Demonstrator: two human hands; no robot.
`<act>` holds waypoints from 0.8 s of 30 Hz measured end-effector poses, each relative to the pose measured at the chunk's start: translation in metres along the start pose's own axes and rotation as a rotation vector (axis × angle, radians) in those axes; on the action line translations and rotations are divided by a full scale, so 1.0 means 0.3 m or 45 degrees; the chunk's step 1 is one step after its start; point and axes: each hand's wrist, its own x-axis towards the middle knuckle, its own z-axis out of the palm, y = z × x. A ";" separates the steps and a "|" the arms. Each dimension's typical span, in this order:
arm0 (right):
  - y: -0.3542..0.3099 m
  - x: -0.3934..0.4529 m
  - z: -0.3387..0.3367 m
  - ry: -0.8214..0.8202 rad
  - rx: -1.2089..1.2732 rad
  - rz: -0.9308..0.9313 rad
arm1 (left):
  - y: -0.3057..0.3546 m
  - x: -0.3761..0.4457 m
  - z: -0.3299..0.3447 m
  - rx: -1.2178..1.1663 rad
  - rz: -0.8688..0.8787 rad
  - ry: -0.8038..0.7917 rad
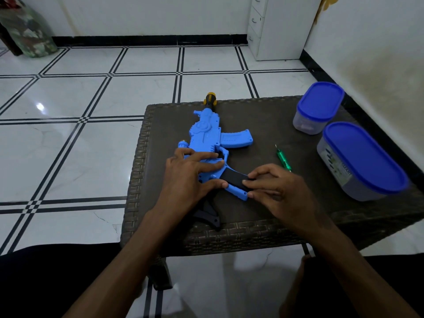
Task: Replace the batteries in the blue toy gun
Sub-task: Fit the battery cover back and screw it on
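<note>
The blue toy gun (205, 131) lies flat on a dark woven table (263, 125), its yellow and black muzzle pointing away from me. My left hand (190, 173) presses down on the gun's body just behind the trigger, fingers spread over it. My right hand (273, 187) pinches the end of the grip, where a black panel (231, 177) sits on the blue handle. The black stock (206, 213) pokes out below my left wrist. A green screwdriver (284, 159) lies on the table just beyond my right hand.
Two lidded containers with blue tops stand on the table's right side, one far (319, 106) and one near (362, 159). The table sits close to a white wall on the right. White tiled floor with black lines stretches left and ahead.
</note>
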 end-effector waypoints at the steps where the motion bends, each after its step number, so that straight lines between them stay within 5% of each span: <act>1: -0.003 -0.003 0.002 0.003 -0.033 -0.013 | 0.001 0.000 -0.002 0.005 -0.002 -0.008; 24: 0.043 0.036 0.017 -0.029 -0.191 -0.207 | 0.018 0.001 -0.010 0.023 -0.018 -0.045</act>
